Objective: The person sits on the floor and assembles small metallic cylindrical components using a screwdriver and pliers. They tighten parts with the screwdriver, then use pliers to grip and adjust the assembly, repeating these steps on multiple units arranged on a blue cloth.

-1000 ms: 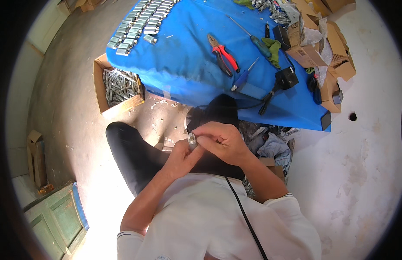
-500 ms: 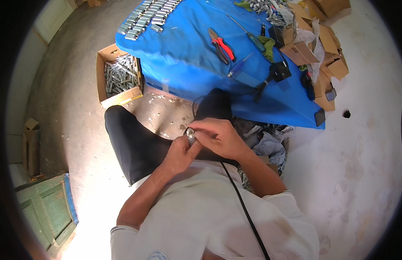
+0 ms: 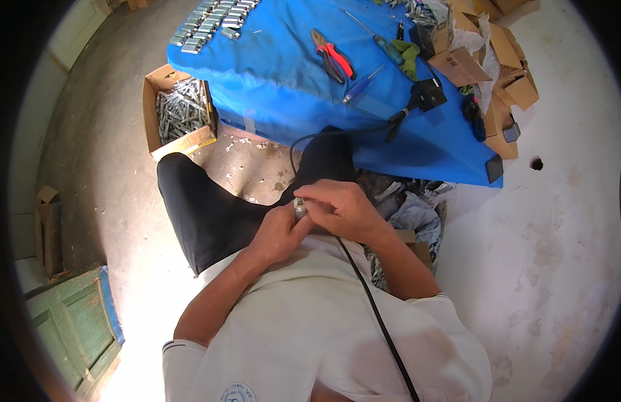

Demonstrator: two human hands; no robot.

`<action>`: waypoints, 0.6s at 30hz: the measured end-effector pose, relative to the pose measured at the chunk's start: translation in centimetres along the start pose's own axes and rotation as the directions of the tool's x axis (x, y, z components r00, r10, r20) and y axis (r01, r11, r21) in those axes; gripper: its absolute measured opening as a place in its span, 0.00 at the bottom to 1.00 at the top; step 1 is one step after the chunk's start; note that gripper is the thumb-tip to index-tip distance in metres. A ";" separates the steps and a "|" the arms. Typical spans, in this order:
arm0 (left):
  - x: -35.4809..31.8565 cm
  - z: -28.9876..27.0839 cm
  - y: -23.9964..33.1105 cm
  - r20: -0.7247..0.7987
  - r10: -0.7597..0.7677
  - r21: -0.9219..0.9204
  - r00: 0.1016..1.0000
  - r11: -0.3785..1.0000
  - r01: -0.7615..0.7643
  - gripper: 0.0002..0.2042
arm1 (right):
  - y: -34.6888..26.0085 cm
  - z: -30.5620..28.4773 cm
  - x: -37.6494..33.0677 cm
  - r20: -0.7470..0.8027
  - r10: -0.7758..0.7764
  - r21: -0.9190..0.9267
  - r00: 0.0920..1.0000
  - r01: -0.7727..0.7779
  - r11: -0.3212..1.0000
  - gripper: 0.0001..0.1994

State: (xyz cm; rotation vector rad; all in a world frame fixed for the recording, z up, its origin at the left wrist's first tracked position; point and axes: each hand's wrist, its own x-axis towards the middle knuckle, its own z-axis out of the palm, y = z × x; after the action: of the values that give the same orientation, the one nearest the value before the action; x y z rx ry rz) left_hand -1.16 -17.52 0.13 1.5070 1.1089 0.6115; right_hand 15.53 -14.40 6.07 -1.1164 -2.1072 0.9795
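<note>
Left hand (image 3: 277,233), right hand (image 3: 345,209) pinched seemingly unfinished metal part (image 3: 299,208) by blue-draped table (image 3: 270,80). Silver casings (image 3: 206,25) atop seemed done.

Your table is draped in blue cloth (image 3: 277,84). At its far left you've got rows of silvery metal parts (image 3: 206,27). Mid-table: red-and-black pliers (image 3: 333,59), with a blue-handled screwdriver (image 3: 359,88) near them, then a longer teal-handled screwdriver (image 3: 389,49) by a green rag (image 3: 409,59). Right of your blue screwdriver, a boxy black device (image 3: 427,94) with a cable. Floor (image 3: 116,194) left of your table: open carton (image 3: 151,117), pale scraps (image 3: 241,142) scattered nearby.
</note>
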 end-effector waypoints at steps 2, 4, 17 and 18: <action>0.0 0.0 0.1 -0.007 0.017 -0.003 1.000 1.000 -0.017 0.16 | 0.0 0.1 -0.1 -0.009 -0.003 0.005 1.000 0.003 1.000 0.12; 0.1 0.4 -0.5 -0.021 0.050 -0.027 0.999 0.998 -0.050 0.16 | 0.0 0.2 -0.1 -0.006 -0.004 0.000 1.000 0.004 1.000 0.12; -0.2 0.5 -0.4 0.020 -0.019 -0.108 1.000 0.994 0.021 0.09 | 1.0 1.7 -1.8 -0.123 0.132 0.121 0.984 -0.117 0.986 0.08; -0.2 0.6 -0.6 0.029 -0.006 -0.120 1.000 0.993 0.010 0.09 | 1.0 1.7 -1.8 -0.122 0.155 0.148 0.980 -0.137 0.980 0.08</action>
State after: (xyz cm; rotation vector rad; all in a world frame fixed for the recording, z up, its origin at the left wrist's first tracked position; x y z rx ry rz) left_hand -0.90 -18.02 -0.60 1.4031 1.0379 0.6386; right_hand 15.64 -16.16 3.99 -1.2436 -1.8431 1.0710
